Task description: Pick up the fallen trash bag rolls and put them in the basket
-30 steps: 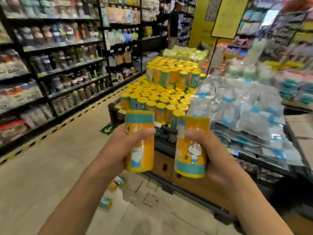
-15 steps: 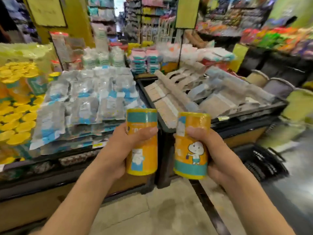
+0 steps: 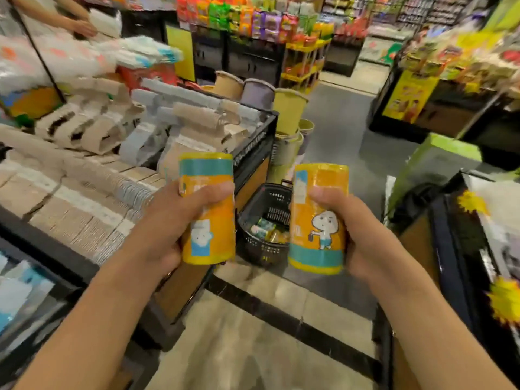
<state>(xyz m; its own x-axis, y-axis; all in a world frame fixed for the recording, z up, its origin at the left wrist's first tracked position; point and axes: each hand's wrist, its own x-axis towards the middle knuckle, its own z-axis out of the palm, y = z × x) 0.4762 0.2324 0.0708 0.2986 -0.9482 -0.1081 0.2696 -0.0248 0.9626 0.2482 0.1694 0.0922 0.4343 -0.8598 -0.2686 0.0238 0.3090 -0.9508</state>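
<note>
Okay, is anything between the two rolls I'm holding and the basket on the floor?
Nothing visible blocks the way. The left hand holds one roll, the right hand the other roll, and the black basket sits on the floor ahead between them, its top open, some packs already inside.

- The view has turned to the right: the display of yellow rolls and the shelves on the left, seen one second ago, are gone from sight.
- The black basket (image 3: 260, 220) on the floor, half a second ago at the lower right edge, now lies between the two held rolls, behind them.
- Some packs (image 3: 264, 228) are now visible inside the basket.
- Buckets (image 3: 288, 108) now stand behind it.
</note>
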